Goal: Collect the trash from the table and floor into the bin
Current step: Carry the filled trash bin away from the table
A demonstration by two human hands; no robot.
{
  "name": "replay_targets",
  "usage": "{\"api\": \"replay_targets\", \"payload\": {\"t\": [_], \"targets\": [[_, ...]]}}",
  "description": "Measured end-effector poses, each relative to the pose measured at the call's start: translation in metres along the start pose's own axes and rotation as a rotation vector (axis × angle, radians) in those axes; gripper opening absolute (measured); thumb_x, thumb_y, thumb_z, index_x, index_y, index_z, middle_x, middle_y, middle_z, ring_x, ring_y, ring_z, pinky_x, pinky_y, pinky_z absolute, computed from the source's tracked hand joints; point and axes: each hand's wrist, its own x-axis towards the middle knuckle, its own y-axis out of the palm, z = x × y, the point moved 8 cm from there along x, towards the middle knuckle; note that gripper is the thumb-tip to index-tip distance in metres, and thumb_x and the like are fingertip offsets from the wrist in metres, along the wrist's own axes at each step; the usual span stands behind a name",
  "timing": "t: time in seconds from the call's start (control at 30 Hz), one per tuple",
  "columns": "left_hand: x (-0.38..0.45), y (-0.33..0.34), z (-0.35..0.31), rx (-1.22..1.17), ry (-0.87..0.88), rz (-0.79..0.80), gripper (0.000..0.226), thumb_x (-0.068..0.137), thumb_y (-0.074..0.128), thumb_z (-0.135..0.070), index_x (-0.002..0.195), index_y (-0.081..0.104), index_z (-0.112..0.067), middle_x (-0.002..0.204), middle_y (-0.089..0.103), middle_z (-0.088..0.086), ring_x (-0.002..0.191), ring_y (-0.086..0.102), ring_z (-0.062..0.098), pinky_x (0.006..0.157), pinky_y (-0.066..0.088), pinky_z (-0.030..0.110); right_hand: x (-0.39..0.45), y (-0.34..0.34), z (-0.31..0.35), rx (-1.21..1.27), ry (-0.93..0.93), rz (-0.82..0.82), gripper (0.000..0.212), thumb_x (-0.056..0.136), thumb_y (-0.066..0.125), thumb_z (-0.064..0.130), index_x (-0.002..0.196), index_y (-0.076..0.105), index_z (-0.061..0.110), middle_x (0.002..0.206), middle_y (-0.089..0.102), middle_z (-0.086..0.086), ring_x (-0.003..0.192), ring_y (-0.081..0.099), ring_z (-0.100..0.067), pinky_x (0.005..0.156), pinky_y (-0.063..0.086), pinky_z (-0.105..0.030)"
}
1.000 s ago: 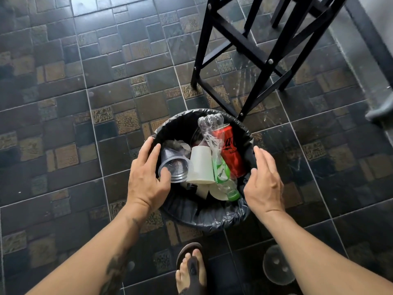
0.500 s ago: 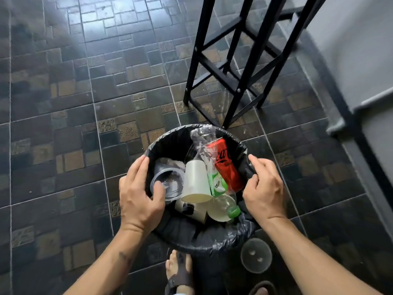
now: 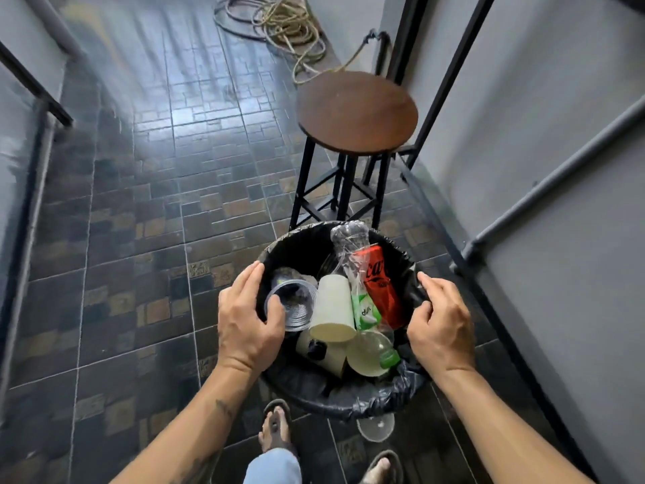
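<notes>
A round bin point(image 3: 349, 401) lined with a black bag is held between both hands above the tiled floor. My left hand point(image 3: 246, 321) grips its left rim, thumb inside. My right hand point(image 3: 441, 324) grips the right rim. Inside lie a red soda can point(image 3: 380, 286), a white paper cup point(image 3: 331, 309), a clear plastic cup point(image 3: 291, 303), a green-labelled plastic bottle point(image 3: 366, 310) and a crumpled clear bottle point(image 3: 349, 239). A clear plastic lid point(image 3: 376, 427) lies on the floor just below the bin, by my feet.
A tall stool point(image 3: 356, 110) with a round brown seat and black legs stands just beyond the bin. A grey wall with a pipe point(image 3: 558, 169) runs along the right. Coiled rope point(image 3: 286, 26) lies at the far end. Another wall and railing point(image 3: 31, 89) border the left.
Both hands closed on the bin's rim and the bin rose off the floor. The view tilted up, bringing the stool seat, rope and walls into sight.
</notes>
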Motion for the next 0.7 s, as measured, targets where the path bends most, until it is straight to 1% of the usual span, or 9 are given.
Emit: {"api": "replay_targets", "payload": {"t": [0.07,0.1,0.17,0.23,0.3,0.43,0.5,0.6,0.7], "targets": [[-0.002,-0.023,-0.035,-0.023,0.024,0.003,0.066,0.081,0.043,-0.039,0.137,0.055,-0.007,0.141,0.055,0.007,0.126,0.05,0.024,0.108,0.02,0.014,-0.005,-0.044,0.017,-0.012,0.013,-0.05,0.046,0.082,0.051,-0.008,0.124,0.065,0.005,0.119,0.064,-0.01,0.1,0.064,-0.031,0.087,0.047,-0.03],[-0.002,-0.032,-0.051,-0.042,0.041,0.013,0.066,0.081,0.042,-0.039,0.137,0.055,-0.007,0.141,0.055,0.007,0.125,0.049,0.023,0.108,0.021,0.015,-0.009,-0.065,0.024,-0.025,0.028,-0.077,0.046,0.082,0.052,-0.008,0.124,0.066,0.004,0.118,0.065,-0.011,0.1,0.064,-0.03,0.086,0.044,-0.025],[-0.003,-0.048,-0.079,-0.076,0.086,0.048,0.065,0.082,0.043,-0.039,0.139,0.054,-0.009,0.142,0.055,0.005,0.125,0.048,0.023,0.109,0.024,0.021,-0.021,-0.104,0.038,-0.049,0.067,-0.13,0.046,0.082,0.052,-0.007,0.125,0.066,0.005,0.121,0.065,-0.009,0.102,0.064,-0.029,0.086,0.04,-0.021],[-0.001,-0.063,-0.105,-0.099,0.139,0.088,0.062,0.083,0.046,-0.035,0.14,0.053,-0.01,0.143,0.054,0.004,0.126,0.046,0.022,0.109,0.026,0.025,-0.037,-0.141,0.053,-0.064,0.11,-0.188,0.046,0.083,0.052,-0.005,0.126,0.064,0.006,0.125,0.065,-0.008,0.106,0.064,-0.028,0.09,0.043,-0.023],[0.001,-0.075,-0.131,-0.116,0.218,0.142,0.061,0.083,0.047,-0.033,0.141,0.052,-0.011,0.143,0.053,0.003,0.128,0.044,0.023,0.11,0.027,0.028,-0.058,-0.172,0.065,-0.084,0.173,-0.256,0.046,0.084,0.052,-0.003,0.128,0.064,0.007,0.127,0.064,-0.007,0.107,0.064,-0.027,0.09,0.045,-0.025],[0.001,-0.087,-0.186,-0.116,0.429,0.289,0.063,0.083,0.044,-0.036,0.143,0.049,-0.019,0.145,0.051,-0.003,0.124,0.045,0.026,0.108,0.032,0.036,-0.11,-0.219,0.08,-0.105,0.319,-0.4,0.046,0.085,0.051,-0.002,0.129,0.063,0.007,0.129,0.064,-0.007,0.111,0.063,-0.025,0.092,0.042,-0.022],[-0.005,-0.089,-0.21,-0.087,0.537,0.355,0.064,0.083,0.043,-0.039,0.142,0.05,-0.018,0.144,0.05,-0.002,0.124,0.046,0.027,0.108,0.033,0.037,-0.143,-0.234,0.082,-0.101,0.412,-0.441,0.046,0.086,0.051,0.001,0.13,0.061,0.008,0.131,0.063,-0.006,0.114,0.062,-0.023,0.096,0.043,-0.023],[-0.026,-0.09,-0.242,-0.062,0.692,0.44,0.06,0.083,0.044,-0.04,0.135,0.055,-0.012,0.139,0.053,0.003,0.119,0.05,0.029,0.105,0.034,0.037,-0.196,-0.257,0.088,-0.106,0.531,-0.522,0.046,0.086,0.051,0.002,0.131,0.061,0.009,0.13,0.062,-0.006,0.115,0.061,-0.023,0.098,0.046,-0.028],[-0.061,-0.083,-0.273,-0.059,0.793,0.541,0.051,0.087,0.047,-0.039,0.131,0.057,-0.014,0.137,0.053,0.003,0.115,0.05,0.032,0.101,0.036,0.038,-0.252,-0.284,0.089,-0.142,0.654,-0.604,0.046,0.087,0.052,0.004,0.131,0.061,0.011,0.131,0.06,-0.004,0.116,0.059,-0.022,0.098,0.044,-0.03]]}}
